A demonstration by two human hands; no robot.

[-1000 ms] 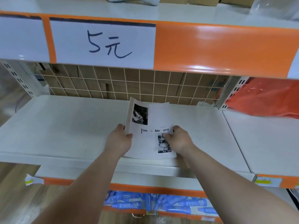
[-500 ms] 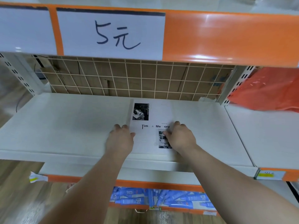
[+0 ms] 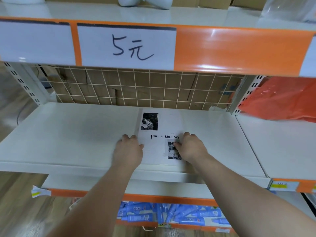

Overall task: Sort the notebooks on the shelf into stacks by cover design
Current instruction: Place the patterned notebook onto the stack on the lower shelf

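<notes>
— Right, where does the notebook lie?

— Recorded: your notebook [image 3: 156, 151], white cover with two black-and-white photos and the title "Time & Memory", lies flat on the white shelf [image 3: 68, 134]. It sits about mid-width, spine towards 9 o'clock, near edge close to the shelf's front lip.

— And my hands?

— Your left hand [image 3: 127, 151] is at the cover's 9 o'clock edge. Its fingers [image 3: 125, 136] curl over the spine side and the thumb lies on the cover. Your right hand [image 3: 191, 147] is at the 3 o'clock edge, thumb pressed on the lower photo, fingers curled round the edge. Both hands grasp the notebook; neither is released. Whether your fingertips reach beneath the cover, I cannot tell.

— What stands around it?

— At 12 o'clock, behind the shelf, there is a wire grid [image 3: 145, 89] with cardboard [image 3: 102, 86] behind it. Above that, the orange rail [image 3: 239, 48] of the upper level carries a white sign [image 3: 126, 47] handwritten "5元". At 2 o'clock, on the neighbouring shelf [image 3: 282, 142], lies an orange plastic bag [image 3: 280, 98], well apart from the notebook. At 6 o'clock, on the level below, blue tubes [image 3: 171, 214] lie heaped.
</notes>
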